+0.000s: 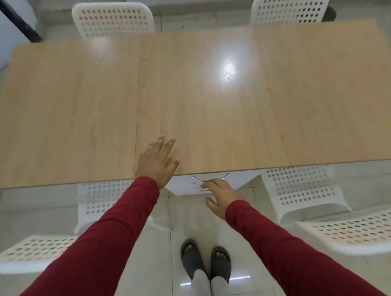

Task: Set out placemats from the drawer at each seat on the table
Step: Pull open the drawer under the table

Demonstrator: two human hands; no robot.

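Observation:
A light wooden table [210, 105] fills the middle of the view, its top bare. Under its near edge sits a white drawer unit [181, 186] with curved metal handles [211, 178]. My left hand [157, 163] rests flat on the table's near edge, fingers spread. My right hand [220, 195] reaches below the edge, its fingertips at the drawer handles; whether they curl round a handle is hidden. No placemat is visible.
Two white perforated chairs [113, 19] [290, 7] stand at the far side. Two more [105, 200] [301, 189] are tucked under the near side, with their backs [33, 251] [362, 231] at lower left and right. My feet in dark slippers [206, 260] stand on a glossy tile floor.

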